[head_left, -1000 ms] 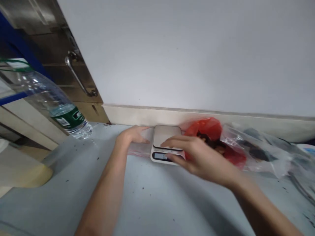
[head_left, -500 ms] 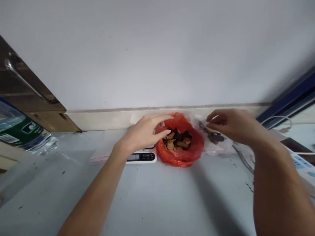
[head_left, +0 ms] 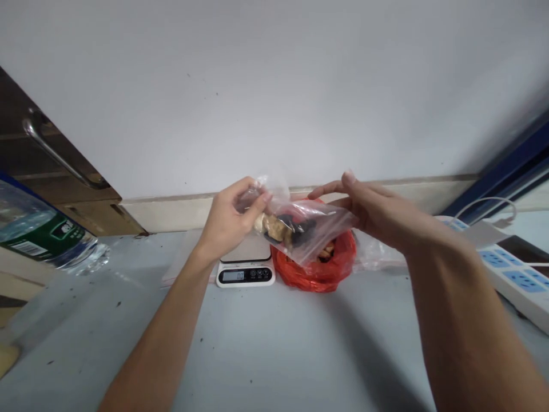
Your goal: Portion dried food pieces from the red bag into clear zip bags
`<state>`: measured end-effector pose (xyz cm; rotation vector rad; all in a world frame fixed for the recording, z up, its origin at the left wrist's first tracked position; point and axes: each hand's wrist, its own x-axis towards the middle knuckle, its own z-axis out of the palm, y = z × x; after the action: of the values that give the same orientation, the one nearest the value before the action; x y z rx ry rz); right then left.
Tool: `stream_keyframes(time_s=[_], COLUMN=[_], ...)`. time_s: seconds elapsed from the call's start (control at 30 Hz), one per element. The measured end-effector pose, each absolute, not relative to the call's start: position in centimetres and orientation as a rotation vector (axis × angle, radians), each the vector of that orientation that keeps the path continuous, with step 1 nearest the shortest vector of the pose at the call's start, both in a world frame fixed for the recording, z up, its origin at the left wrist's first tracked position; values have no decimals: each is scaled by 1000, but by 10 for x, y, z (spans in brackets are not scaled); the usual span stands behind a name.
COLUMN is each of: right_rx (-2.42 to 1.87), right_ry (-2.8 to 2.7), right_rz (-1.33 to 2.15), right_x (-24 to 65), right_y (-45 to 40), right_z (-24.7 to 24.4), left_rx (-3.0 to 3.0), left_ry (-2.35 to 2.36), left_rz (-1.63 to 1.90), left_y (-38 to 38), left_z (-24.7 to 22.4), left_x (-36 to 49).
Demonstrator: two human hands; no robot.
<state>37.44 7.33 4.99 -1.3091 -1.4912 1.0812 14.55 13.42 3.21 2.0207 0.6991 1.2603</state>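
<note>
My left hand [head_left: 234,214] is closed on one end of a clear plastic bag [head_left: 315,237], with thumb and fingers pinching it. Inside the bag lie dried pieces [head_left: 277,228], some tan and some nearly black. My right hand [head_left: 369,209] is at the bag's other end, thumb raised and fingers stretched out and apart; whether it touches the plastic I cannot tell. Below the bag stands a red plastic bag [head_left: 306,280], open at the top, with more brown pieces partly hidden in it. A white digital scale [head_left: 246,274] sits left of it, its display appearing to read 0.0.
More clear plastic bags [head_left: 377,252] lie right of the red bag, and another flat bag [head_left: 182,260] lies left of the scale. A power strip [head_left: 510,277] is at the right, a large water bottle [head_left: 47,229] at the left. A wall [head_left: 274,103] rises behind the table.
The clear bag with the dried pieces has been lifted from the right and now hangs over the red bag. My left hand has taken hold of it; my right hand has moved left and opened.
</note>
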Motion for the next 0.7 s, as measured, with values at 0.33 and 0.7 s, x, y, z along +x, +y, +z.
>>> stream_keyframes(time_s=[0.33, 0.7], right_rx=[-1433, -1334], right_ry=[-1501, -1673], right_rz=[1138, 1246], right_x=[357, 338], right_y=[92, 100], right_z=[39, 25], left_rx=[1724, 2182], left_ry=[1113, 843], left_rz=[1230, 502], left_y=[154, 133], left_z=[19, 31], left_x=[124, 130])
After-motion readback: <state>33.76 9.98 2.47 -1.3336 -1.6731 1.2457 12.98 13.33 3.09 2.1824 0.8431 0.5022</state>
